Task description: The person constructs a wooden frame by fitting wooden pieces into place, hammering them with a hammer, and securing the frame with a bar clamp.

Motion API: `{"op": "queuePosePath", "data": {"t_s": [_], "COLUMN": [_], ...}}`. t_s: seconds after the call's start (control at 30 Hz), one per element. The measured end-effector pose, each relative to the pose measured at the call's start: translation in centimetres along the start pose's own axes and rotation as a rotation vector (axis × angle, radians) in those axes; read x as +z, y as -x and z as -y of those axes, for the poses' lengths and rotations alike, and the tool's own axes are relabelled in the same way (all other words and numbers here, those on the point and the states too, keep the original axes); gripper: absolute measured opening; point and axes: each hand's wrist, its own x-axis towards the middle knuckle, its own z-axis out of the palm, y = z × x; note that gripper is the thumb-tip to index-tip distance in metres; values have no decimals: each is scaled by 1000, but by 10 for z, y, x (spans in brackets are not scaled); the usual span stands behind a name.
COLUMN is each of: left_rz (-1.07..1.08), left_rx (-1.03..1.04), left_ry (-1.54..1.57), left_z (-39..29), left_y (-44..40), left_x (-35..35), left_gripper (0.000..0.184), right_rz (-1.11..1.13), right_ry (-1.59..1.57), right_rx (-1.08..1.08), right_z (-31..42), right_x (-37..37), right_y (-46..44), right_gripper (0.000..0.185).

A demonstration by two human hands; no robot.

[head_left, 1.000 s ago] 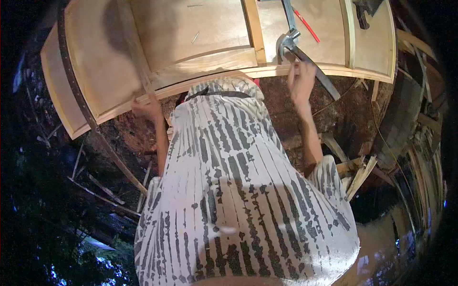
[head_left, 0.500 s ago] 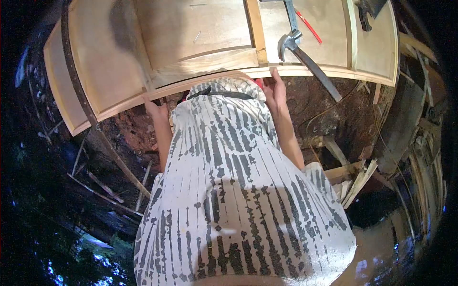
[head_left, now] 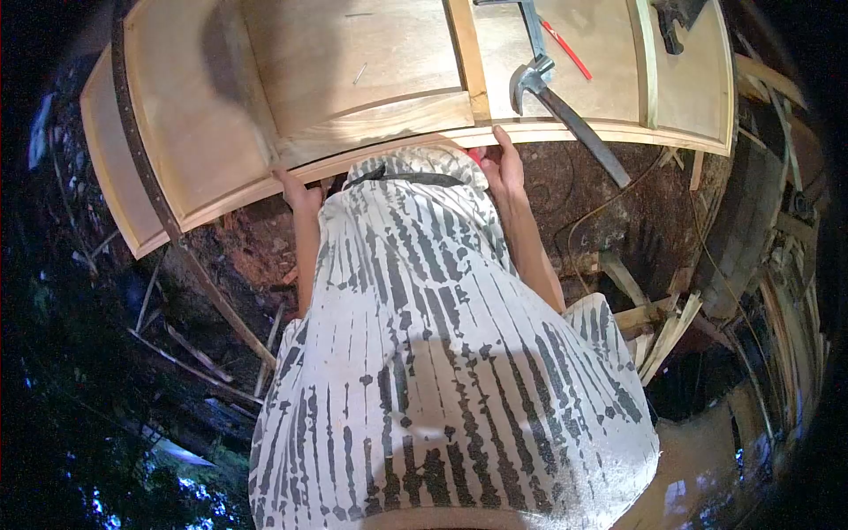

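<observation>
Wooden frame panel (head_left: 397, 115) in front of torso, near edge at both hands. Right hand (head_left: 505, 170) part open, thumb up at edge; left hand (head_left: 302, 194) touches edge, fingers partly hidden, can't tell how far closed. Panel sections: nail (head_left: 359, 74) in middle one; red pencil (head_left: 565, 48), metal square (head_left: 533, 28), hammer (head_left: 579, 129) head in next, handle over edge; dark tool (head_left: 670, 32) far right. Vs first frame: right hand moved inward from hammer.
</observation>
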Motion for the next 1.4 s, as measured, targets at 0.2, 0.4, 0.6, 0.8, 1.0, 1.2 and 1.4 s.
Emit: {"op": "queuePosePath", "data": {"t_s": [0.2,0.4,0.6,0.8,1.0,1.2,1.4], "left_rz": [-75,7,-58,-115,-205,-201,-125], "left_rx": [71,82,171,249,231,245,172], "left_ry": [-82,-51,56,51,16,8,62], "left_z": [1,-8,0,-9,-15,-19,-18], "left_y": [0,21,-10,18,22,19,15], "left_x": [-2,10,7,30,38,36,33], "left_gripper": [89,92,95,92,93,90,81], "right_rz": [-35,47,42,103,156,221,149], "right_ry": [11,85,93,83,53,39,116], "right_rx": [-9,-43,-63,-13,-10,-13,-71], "right_z": [-4,-4,-8,-8,-9,-12,-12], "right_x": [12,10,16,5,9,5,21], "right_y": [8,12,20,18,14,2,15], "right_gripper": [25,13,11,24,40,41,41]}}
